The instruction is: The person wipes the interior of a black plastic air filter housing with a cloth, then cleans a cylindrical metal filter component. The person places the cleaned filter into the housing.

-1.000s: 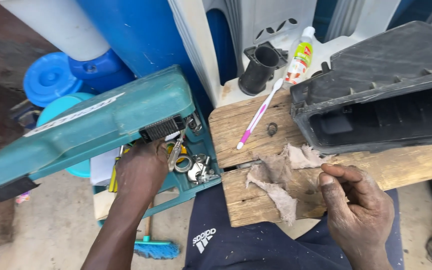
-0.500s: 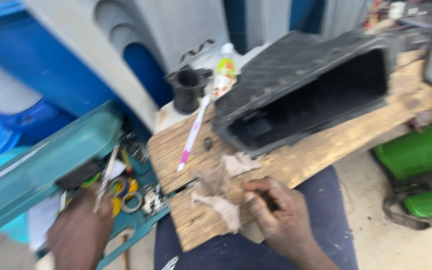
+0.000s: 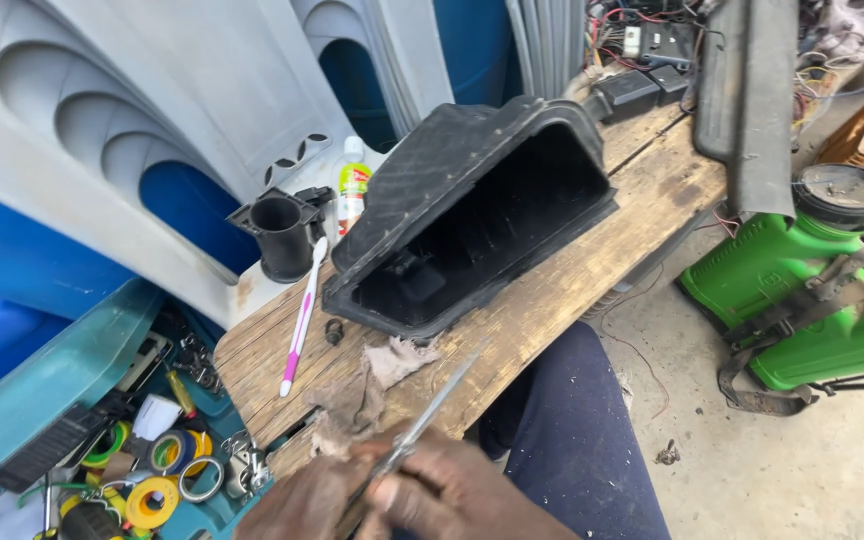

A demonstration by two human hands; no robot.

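Black housing [image 3: 472,215] on plank [image 3: 572,290], up and right of hands. Rag [image 3: 357,400] just above hands, touching left one. Toolbox [image 3: 72,420] with tape rolls [image 3: 167,475] to left. Toothbrush [image 3: 300,318] up-left.

Both hands low at frame edge, close together. Right hand [image 3: 452,495] pinches thin metal blade [image 3: 422,430], tip angled up-right toward housing. Left hand [image 3: 297,505]: closure unclear, partly cut off.

Risk: blade looks blurred, narrow pinch; could slip and nick left fingers just beside it, or snag rag.

Worn wooden plank bench [image 3: 592,270]; dusty concrete floor [image 3: 772,460]; blue barrels [image 3: 42,270] behind; daylight.
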